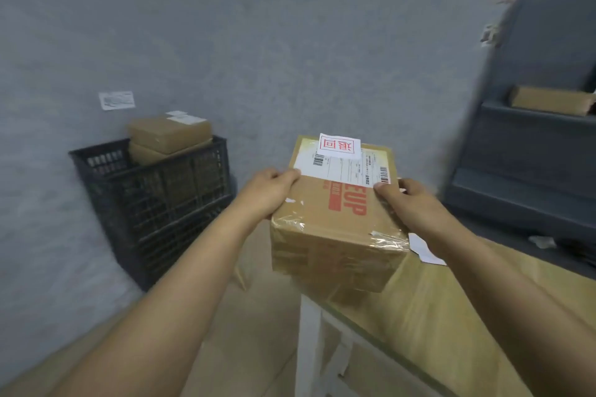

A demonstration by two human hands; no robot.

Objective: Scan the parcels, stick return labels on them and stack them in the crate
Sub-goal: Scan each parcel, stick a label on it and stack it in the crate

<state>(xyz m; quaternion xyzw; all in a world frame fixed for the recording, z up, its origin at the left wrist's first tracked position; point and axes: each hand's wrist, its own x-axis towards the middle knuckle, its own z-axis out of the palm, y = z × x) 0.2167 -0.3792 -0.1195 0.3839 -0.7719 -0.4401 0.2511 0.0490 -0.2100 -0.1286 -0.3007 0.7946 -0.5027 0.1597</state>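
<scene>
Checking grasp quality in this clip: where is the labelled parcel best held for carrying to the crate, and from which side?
By its two opposite side faces, coming from left and right, as the left hand and right hand do now. The parcel is a boxy carton with flat sides; thumbs on the top edge steady it and leave the return label uncovered.

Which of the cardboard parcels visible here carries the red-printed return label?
The parcel held between both hands, over the table's edge; the return label sits at its far end. No such label shows on the others.
</scene>
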